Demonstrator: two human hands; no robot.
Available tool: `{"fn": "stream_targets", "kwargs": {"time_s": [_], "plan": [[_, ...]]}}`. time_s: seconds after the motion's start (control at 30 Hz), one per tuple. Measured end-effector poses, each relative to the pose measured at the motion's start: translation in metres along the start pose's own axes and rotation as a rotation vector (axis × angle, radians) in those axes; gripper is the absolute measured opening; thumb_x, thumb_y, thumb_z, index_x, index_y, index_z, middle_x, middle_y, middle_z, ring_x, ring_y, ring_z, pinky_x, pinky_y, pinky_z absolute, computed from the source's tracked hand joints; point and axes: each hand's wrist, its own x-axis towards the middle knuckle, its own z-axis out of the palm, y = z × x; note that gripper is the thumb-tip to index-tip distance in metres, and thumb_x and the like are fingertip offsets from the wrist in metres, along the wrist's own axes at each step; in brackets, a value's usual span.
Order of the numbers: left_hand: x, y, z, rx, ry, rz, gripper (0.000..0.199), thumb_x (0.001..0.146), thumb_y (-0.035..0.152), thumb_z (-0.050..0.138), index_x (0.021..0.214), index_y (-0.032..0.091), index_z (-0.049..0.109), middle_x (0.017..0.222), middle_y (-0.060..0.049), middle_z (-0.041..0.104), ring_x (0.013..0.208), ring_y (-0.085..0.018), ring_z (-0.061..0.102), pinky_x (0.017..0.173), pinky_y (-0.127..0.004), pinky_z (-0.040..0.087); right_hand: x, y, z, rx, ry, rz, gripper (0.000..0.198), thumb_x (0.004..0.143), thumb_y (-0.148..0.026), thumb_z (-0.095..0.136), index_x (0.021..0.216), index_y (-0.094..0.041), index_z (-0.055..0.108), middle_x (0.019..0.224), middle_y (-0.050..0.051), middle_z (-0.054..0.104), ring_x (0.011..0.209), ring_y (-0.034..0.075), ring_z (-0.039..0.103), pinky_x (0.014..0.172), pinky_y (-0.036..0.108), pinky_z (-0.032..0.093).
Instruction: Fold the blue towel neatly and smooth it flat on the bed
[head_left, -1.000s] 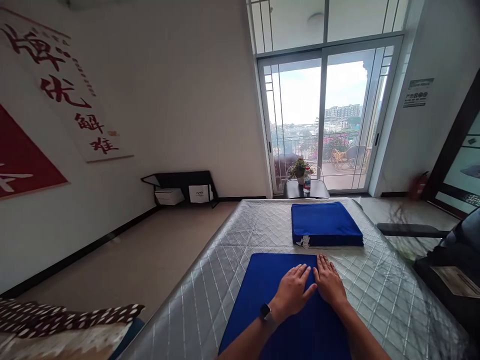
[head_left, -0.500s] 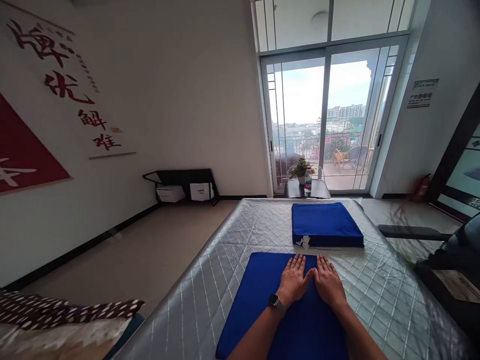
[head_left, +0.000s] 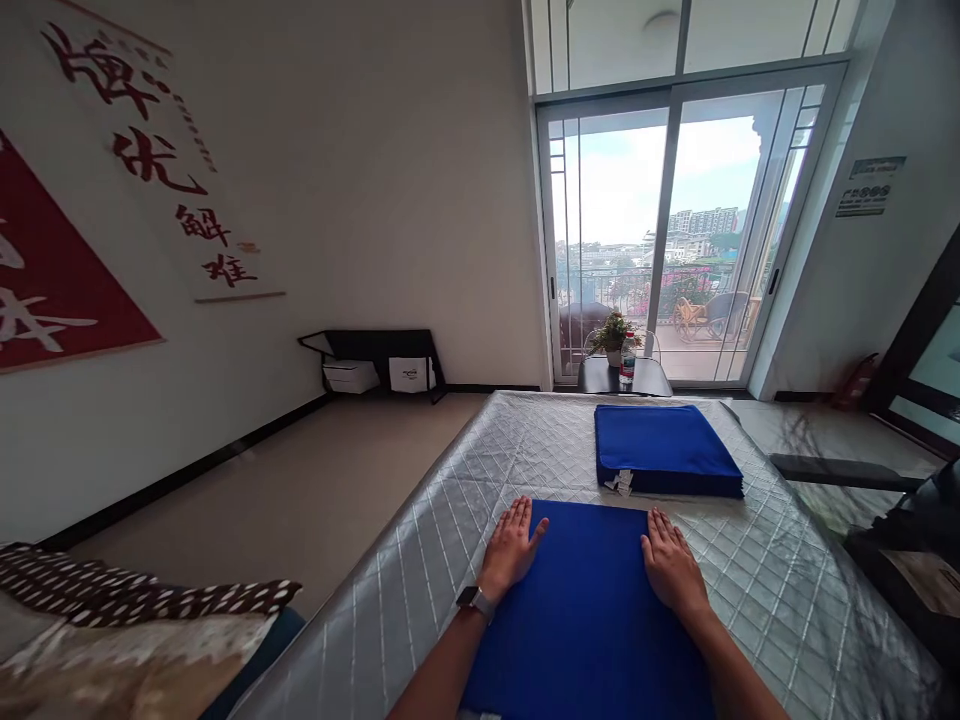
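A blue folded cloth lies flat on the silver quilted cover in front of me. My left hand rests palm down on its far left corner, fingers stretched out, a watch on the wrist. On the far right corner lies my right hand, also flat with straight fingers. Neither hand grips anything. Just beyond is a neat stack of blue folded cloths, with white tags sticking out at its near left corner. My forearms hide parts of the near cloth's sides.
Behind the covered surface, a small black table holds a potted plant and a bottle. Patterned fabric lies at the lower left. A dark seat stands on the right. Glass sliding doors face me.
My left hand has slid left across the cloth to its left edge, while my right hand stays at the right edge. The hands are now apart. The view has shifted slightly left.
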Motion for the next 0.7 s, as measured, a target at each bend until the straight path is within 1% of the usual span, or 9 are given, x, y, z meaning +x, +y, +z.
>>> {"fn": "stream_targets", "kwargs": {"time_s": [0.1,0.27,0.33,0.47,0.53,0.7], "plan": [[0.000,0.001,0.001,-0.012,0.004,-0.034,0.069,0.103,0.058,0.019,0.159,0.020,0.029,0.159,-0.009,0.041,0.150,-0.028,0.030,0.122,-0.049,0.030,0.001,0.002,0.003,0.003,0.002,0.002,0.064,0.100,-0.033,0.019,0.157,-0.006,0.029,0.164,0.012,0.027,0.153,0.020,0.021,0.125,0.041,0.015],[0.000,0.005,-0.001,-0.030,-0.018,-0.046,0.081,0.101,0.065,0.016,0.156,0.007,0.033,0.161,-0.015,0.035,0.151,-0.027,0.029,0.123,-0.044,0.027,0.002,0.001,0.002,-0.022,-0.004,0.001,0.064,0.100,-0.034,0.018,0.157,-0.005,0.029,0.164,0.012,0.027,0.153,0.020,0.021,0.125,0.041,0.016],[-0.001,0.004,-0.001,-0.032,-0.021,-0.047,0.084,0.101,0.066,0.014,0.155,0.005,0.033,0.161,-0.016,0.035,0.151,-0.027,0.028,0.124,-0.045,0.026,0.002,-0.002,-0.002,-0.046,-0.016,0.009,0.064,0.100,-0.034,0.017,0.157,-0.005,0.029,0.164,0.011,0.027,0.153,0.020,0.021,0.125,0.041,0.016],[-0.002,0.002,0.004,-0.021,0.008,-0.017,0.082,0.101,0.063,0.013,0.156,0.006,0.033,0.161,-0.015,0.035,0.152,-0.027,0.027,0.124,-0.046,0.026,-0.005,-0.008,-0.013,-0.088,-0.023,0.028,0.065,0.100,-0.034,0.017,0.156,-0.005,0.030,0.164,0.011,0.026,0.153,0.020,0.021,0.125,0.041,0.014],[-0.001,0.001,0.008,-0.015,0.031,-0.010,0.079,0.101,0.062,0.014,0.155,0.008,0.035,0.160,-0.015,0.037,0.151,-0.027,0.028,0.123,-0.047,0.026,-0.013,-0.010,-0.017,-0.087,-0.016,0.026,0.065,0.100,-0.035,0.017,0.156,-0.005,0.030,0.164,0.011,0.026,0.153,0.020,0.019,0.126,0.042,0.013],[0.002,-0.002,0.017,-0.018,0.088,-0.008,0.073,0.101,0.059,0.018,0.157,0.015,0.035,0.157,-0.012,0.044,0.150,-0.030,0.032,0.121,-0.050,0.030,-0.037,-0.015,-0.018,-0.046,-0.043,0.004,0.067,0.100,-0.038,0.017,0.157,-0.004,0.028,0.165,0.012,0.024,0.154,0.021,0.016,0.125,0.041,0.014]]}}
